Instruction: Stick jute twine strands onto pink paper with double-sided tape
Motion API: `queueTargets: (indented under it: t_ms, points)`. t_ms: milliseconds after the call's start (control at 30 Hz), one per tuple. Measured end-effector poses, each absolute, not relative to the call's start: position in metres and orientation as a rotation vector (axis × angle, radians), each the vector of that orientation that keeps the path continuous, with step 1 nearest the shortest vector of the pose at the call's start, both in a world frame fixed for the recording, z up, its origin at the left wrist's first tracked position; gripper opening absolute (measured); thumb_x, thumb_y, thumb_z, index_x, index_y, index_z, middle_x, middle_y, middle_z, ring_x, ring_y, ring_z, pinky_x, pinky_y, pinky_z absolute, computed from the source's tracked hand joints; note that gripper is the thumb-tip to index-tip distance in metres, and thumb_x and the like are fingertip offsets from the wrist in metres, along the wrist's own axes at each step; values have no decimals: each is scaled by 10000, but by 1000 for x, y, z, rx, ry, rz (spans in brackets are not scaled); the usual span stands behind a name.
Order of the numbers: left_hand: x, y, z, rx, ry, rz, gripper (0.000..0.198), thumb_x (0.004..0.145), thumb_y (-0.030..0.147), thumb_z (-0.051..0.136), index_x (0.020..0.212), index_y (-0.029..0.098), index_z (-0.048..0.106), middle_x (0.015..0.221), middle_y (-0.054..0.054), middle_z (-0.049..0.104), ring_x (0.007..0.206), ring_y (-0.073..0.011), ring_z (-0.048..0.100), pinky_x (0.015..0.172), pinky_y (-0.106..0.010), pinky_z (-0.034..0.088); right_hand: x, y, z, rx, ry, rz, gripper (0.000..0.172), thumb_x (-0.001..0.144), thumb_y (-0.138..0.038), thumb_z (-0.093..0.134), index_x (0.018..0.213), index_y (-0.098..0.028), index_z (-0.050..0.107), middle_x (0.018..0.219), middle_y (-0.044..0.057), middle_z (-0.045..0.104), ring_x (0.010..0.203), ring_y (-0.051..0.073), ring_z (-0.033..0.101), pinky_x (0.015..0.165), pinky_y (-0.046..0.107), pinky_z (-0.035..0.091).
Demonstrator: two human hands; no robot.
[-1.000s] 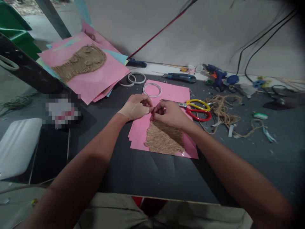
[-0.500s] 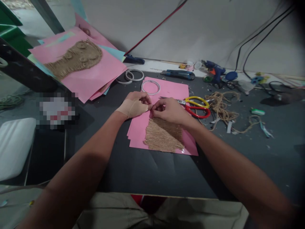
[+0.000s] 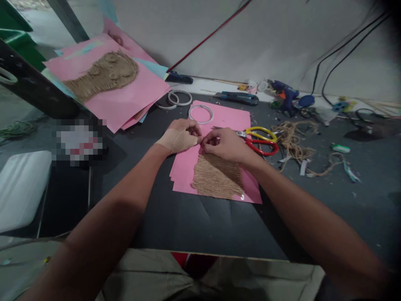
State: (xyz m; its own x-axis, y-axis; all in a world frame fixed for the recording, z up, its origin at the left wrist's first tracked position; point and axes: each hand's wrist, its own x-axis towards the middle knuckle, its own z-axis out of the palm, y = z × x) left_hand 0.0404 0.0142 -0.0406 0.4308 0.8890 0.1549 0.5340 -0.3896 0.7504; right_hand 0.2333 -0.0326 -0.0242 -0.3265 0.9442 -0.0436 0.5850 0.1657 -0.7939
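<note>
Rows of brown twine (image 3: 217,177) lie side by side as a flat panel on pink paper sheets (image 3: 184,173). At the panel's upper left edge, my left hand (image 3: 180,137) has thumb and finger pinched together, with a beige wrap around the hand and wrist. My right hand (image 3: 227,144) is pinched too, its fingertips meeting the left ones; whatever is between them is too small to make out. Scissors (image 3: 263,147) with one yellow and one red handle lie right of my right hand, blades partly behind it. A white ring (image 3: 201,122) rests on the paper above.
Tangled twine (image 3: 296,142) spreads right of the scissors. Along the wall lie a blue utility knife (image 3: 239,98) and a blue glue gun (image 3: 286,94). More pink sheets (image 3: 144,90) bearing a twine shape (image 3: 106,75) stand at the left, near a white container (image 3: 25,188).
The view has shifted slightly, moving everything a little to the right in the picture. Both hands stay pinched together at the panel's upper edge.
</note>
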Motion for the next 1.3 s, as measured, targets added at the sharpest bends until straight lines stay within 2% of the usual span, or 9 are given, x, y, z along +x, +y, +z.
queueTargets:
  t_ms: [300, 533, 667, 900, 1300]
  points:
    - [40, 16, -40, 2072, 1203, 724, 126, 684, 243, 728, 765, 150, 754, 699, -23, 689, 634, -121, 547, 618, -271, 432, 230, -35, -23, -1467, -2004, 948, 101, 745, -223, 707, 796, -164, 771, 728, 35, 695, 649, 154, 570, 625, 325, 405]
    - [39, 16, -44, 2115, 1201, 738, 115, 697, 221, 713, 780, 162, 766, 699, -15, 696, 651, -128, 587, 636, -277, 443, 228, -34, -23, -1512, -2031, 861, 103, 725, -244, 730, 775, -160, 760, 713, 33, 700, 624, 144, 558, 577, 323, 380]
    - [40, 15, -41, 2098, 1179, 714, 90, 706, 211, 728, 761, 146, 757, 697, -21, 692, 649, -129, 578, 620, -273, 443, 230, -34, -22, -1493, -2001, 972, 100, 742, -237, 707, 769, -160, 765, 666, 20, 678, 603, 133, 535, 570, 315, 368]
    - [41, 14, -40, 2063, 1169, 747, 101, 697, 228, 745, 755, 146, 745, 692, -24, 688, 638, -117, 561, 605, -264, 440, 233, -31, -24, -1476, -1916, 1084, 73, 721, -207, 720, 764, -166, 764, 692, 27, 692, 650, 147, 567, 619, 319, 412]
    - [41, 10, -38, 2079, 1195, 758, 116, 700, 231, 708, 776, 150, 740, 707, -34, 690, 663, -135, 591, 637, -281, 464, 232, -32, -24, -1467, -1965, 986, 101, 711, -201, 721, 779, -151, 776, 697, 32, 706, 640, 152, 585, 625, 318, 422]
